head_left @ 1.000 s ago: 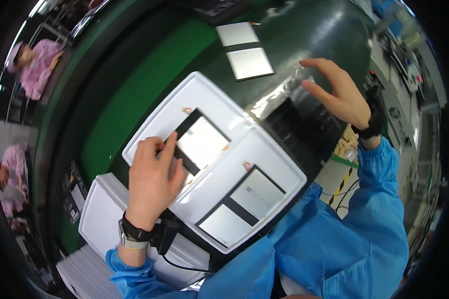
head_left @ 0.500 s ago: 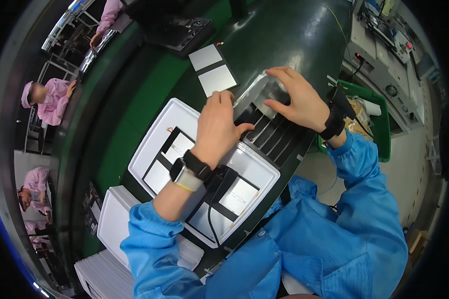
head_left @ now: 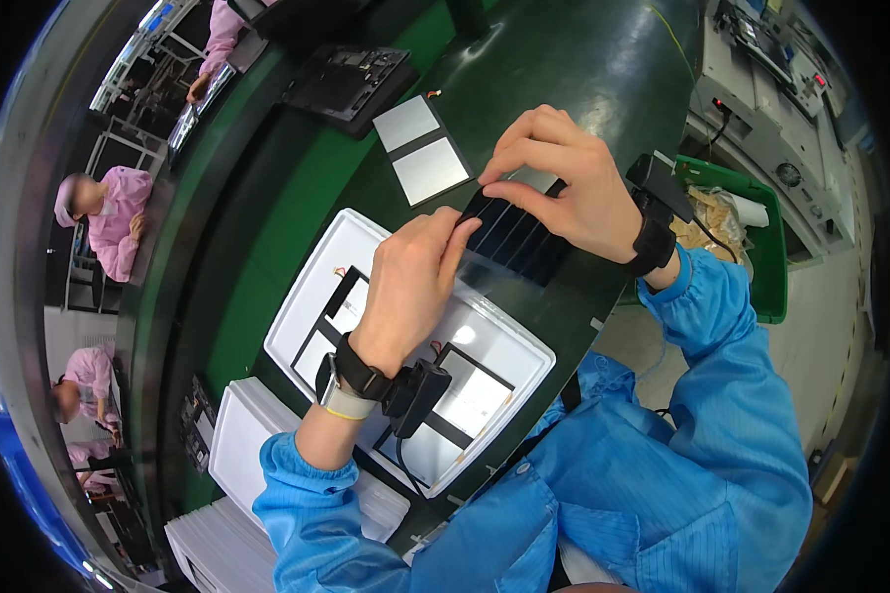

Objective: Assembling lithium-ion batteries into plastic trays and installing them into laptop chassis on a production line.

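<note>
A sheet of black strips with pale lines between them is in front of me, between my hands. My left hand pinches its left edge with thumb and forefinger. My right hand is closed in a pinch at the same upper left corner; whether a strip is peeled there is too small to tell. Just beyond lies a flat silver-and-black battery pack with a small wire connector. Under my left wrist, a white tray holds more such packs, partly hidden by the wrist.
Stacked white trays stand at lower left. An opened dark device sits at the far side. A green bin with wrappings stands on the right beside grey equipment. Co-workers in pink are across the bench at left.
Both hands have come together at the sheet's corner, from apart and spread to pinching. The clear film seen above the strips mostly no longer shows. The sheet has shifted slightly.
</note>
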Demonstrator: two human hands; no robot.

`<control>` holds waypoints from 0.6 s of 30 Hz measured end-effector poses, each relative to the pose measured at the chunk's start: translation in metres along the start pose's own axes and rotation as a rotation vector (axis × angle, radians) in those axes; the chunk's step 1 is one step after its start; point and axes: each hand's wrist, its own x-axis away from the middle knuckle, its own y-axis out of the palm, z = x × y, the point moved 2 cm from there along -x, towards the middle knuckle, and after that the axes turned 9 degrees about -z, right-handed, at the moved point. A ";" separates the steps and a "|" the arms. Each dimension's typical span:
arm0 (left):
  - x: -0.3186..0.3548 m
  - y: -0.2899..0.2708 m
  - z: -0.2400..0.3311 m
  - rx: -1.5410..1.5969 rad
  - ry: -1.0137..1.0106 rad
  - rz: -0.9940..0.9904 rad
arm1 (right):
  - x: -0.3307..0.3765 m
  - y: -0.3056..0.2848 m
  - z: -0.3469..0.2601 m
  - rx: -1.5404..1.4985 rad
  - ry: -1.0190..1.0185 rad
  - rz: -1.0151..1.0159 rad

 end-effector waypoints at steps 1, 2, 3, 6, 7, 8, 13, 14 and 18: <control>0.001 0.002 -0.002 0.039 -0.013 0.003 | -0.001 0.001 -0.001 -0.045 -0.015 0.040; 0.002 0.004 -0.005 0.078 -0.025 0.006 | -0.001 0.003 -0.002 -0.045 -0.017 0.035; 0.002 0.005 -0.007 0.080 -0.029 0.012 | -0.003 0.004 -0.004 -0.078 0.005 0.055; -0.004 0.011 -0.016 0.038 -0.018 -0.015 | -0.007 0.003 -0.005 -0.016 0.000 0.106; -0.005 0.012 -0.022 0.019 -0.006 -0.011 | -0.010 0.003 -0.008 0.066 -0.037 0.140; -0.006 0.012 -0.026 0.001 0.005 -0.008 | -0.012 0.004 -0.011 0.054 -0.052 0.127; -0.007 0.011 -0.053 -0.059 -0.139 -0.062 | -0.023 -0.013 -0.033 0.051 0.049 0.243; -0.004 0.005 -0.058 -0.033 -0.203 -0.064 | -0.023 -0.017 -0.035 -0.055 0.097 0.202; 0.027 -0.036 -0.067 -0.161 -0.017 0.263 | -0.015 -0.025 -0.060 -0.494 0.327 -0.164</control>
